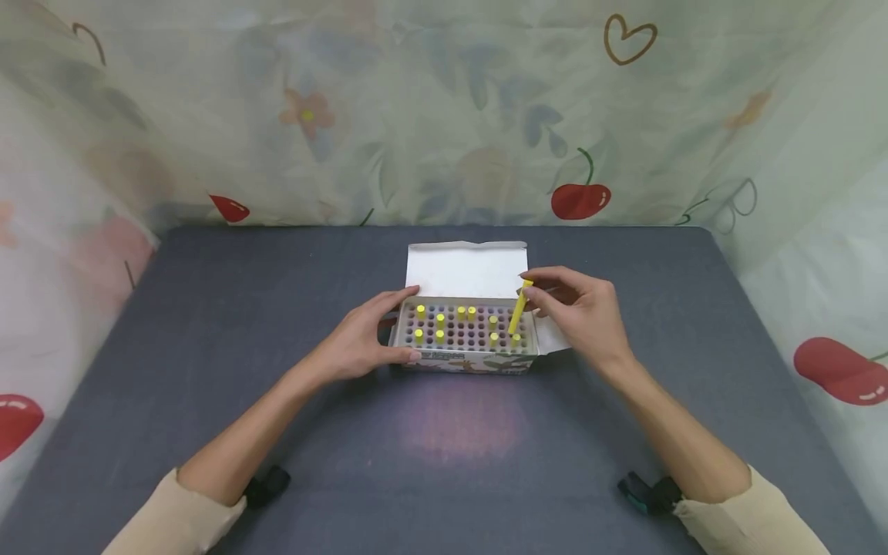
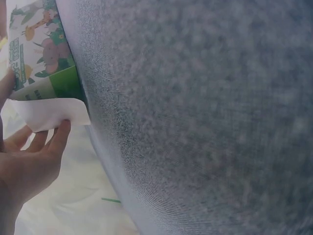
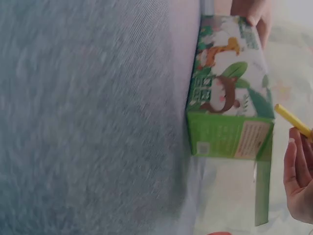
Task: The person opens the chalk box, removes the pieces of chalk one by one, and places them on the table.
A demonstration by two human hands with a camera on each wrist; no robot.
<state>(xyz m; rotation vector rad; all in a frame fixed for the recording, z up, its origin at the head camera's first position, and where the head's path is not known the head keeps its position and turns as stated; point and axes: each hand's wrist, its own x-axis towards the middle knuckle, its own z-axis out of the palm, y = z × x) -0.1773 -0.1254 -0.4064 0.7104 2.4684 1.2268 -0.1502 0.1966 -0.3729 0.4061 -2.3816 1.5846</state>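
A small open cardboard box [image 1: 463,362] with a printed animal front stands mid-table, its white lid [image 1: 465,270] raised at the back. Inside is a grid of holes with several short yellow sticks [image 1: 440,319] standing in it. My left hand [image 1: 402,324] grips the box's left end, thumb on the front and fingers at the back. My right hand [image 1: 530,291] pinches the top of a tilted yellow stick [image 1: 518,310] whose lower end is over the right part of the grid. The right wrist view has the box [image 3: 227,93], the stick [image 3: 292,120] and my fingers [image 3: 296,181].
The box sits on a grey cloth-covered table [image 1: 208,347]. A floral and cherry-print sheet [image 1: 444,116] hangs behind and at both sides. A white side flap [image 2: 54,115] sticks out from the box's end, near the fingers of my left hand [image 2: 29,161].
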